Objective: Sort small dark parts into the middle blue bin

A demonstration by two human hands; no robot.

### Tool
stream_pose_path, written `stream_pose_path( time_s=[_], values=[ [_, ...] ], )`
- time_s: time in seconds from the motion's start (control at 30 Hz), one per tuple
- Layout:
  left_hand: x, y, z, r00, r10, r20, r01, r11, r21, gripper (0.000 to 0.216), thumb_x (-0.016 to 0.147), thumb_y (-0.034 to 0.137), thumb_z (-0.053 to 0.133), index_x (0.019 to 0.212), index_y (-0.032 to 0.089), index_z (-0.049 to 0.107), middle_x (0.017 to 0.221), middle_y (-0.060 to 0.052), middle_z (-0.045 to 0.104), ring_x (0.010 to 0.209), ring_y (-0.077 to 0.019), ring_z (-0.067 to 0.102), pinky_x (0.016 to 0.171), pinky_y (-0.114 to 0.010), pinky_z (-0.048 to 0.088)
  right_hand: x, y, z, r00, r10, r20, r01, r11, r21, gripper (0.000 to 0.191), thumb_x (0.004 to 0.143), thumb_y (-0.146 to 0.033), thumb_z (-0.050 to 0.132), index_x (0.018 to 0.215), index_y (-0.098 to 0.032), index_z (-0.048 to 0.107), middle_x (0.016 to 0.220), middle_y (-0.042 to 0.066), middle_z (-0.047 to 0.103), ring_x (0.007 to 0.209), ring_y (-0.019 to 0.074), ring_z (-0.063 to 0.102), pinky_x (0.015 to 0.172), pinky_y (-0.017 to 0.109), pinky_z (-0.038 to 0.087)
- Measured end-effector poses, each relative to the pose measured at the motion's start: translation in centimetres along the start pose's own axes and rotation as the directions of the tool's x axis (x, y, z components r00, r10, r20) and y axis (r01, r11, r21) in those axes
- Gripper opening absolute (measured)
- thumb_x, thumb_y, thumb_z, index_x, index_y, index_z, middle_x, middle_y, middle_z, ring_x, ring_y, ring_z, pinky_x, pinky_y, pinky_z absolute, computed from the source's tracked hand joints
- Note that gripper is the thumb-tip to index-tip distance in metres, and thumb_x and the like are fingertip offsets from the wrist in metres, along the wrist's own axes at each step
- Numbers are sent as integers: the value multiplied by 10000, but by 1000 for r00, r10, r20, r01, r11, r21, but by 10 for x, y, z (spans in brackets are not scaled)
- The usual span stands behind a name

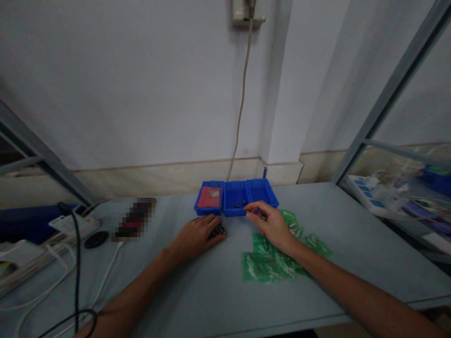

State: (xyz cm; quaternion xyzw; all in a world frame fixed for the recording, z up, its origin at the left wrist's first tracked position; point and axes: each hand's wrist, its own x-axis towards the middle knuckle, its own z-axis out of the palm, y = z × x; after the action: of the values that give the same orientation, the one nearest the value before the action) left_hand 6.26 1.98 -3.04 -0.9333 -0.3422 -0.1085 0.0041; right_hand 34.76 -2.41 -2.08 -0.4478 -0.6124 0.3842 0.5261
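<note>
On the table, my left hand curls around a cluster of small, dark, shiny parts, which show between thumb and fingers. Their exact kind is too small to tell. My right hand is above the table at the front of the middle blue bin, thumb and forefinger pinched together. Whatever lies between those fingertips is too small to make out. A few dark little pieces lie inside that bin. Beneath my right hand and wrist are several green-tinted clear plastic bags, spread flat and overlapping.
A left blue bin holds a red packet; a right blue bin adjoins the middle one. Leftward lie a pixelated object, a black disc, cables and a power strip. Metal frame posts flank the table.
</note>
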Motion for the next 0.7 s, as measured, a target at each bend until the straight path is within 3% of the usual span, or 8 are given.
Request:
stream_pose_path(
  time_s=[0.1,0.2,0.37,0.53,0.7],
  values=[
    [0,1,0,1000,5,0,-5,1000,-1,343,1119,548,549,1211,225,617,1113,-82,730,990,-283,739,857,-391,571,-2,-1,0,981,-194,-9,186,952,-243,137,994,-321,731,1098,-247,781,932,28,674,809,205,614,741,328,494],
    [0,1,0,1000,8,-6,-8,1000,2,347,1123,551,537,1210,225,616,1105,-83,725,975,-283,735,848,-394,572,-2,0,1,963,-269,-16,241,888,-392,150,1055,-282,628,1137,-241,747,996,54,697,888,230,655,819,356,506],
    [-1,0,1,999,17,-33,-18,1000,-24,354,1127,557,521,1225,231,620,1115,-81,711,986,-276,727,858,-395,575,0,8,1,968,-245,-60,190,864,-466,171,1074,-241,554,1226,-237,634,1042,54,730,905,238,696,856,367,519],
    [-1,1,1,999,21,-43,-23,999,-24,374,1136,565,489,1214,226,626,1115,-81,700,985,-263,714,870,-389,576,2,12,-2,946,-325,17,282,793,-540,138,1091,-198,508,1104,-254,633,1051,65,689,972,256,676,885,371,514],
    [0,3,-1,1000,19,-19,-18,1000,20,383,1137,559,487,1217,210,622,1134,-95,688,1021,-282,706,881,-408,582,2,14,-1,945,-325,43,287,756,-589,202,1103,-167,479,1180,-252,645,1138,89,676,1062,277,684,958,416,535]
  ],
)
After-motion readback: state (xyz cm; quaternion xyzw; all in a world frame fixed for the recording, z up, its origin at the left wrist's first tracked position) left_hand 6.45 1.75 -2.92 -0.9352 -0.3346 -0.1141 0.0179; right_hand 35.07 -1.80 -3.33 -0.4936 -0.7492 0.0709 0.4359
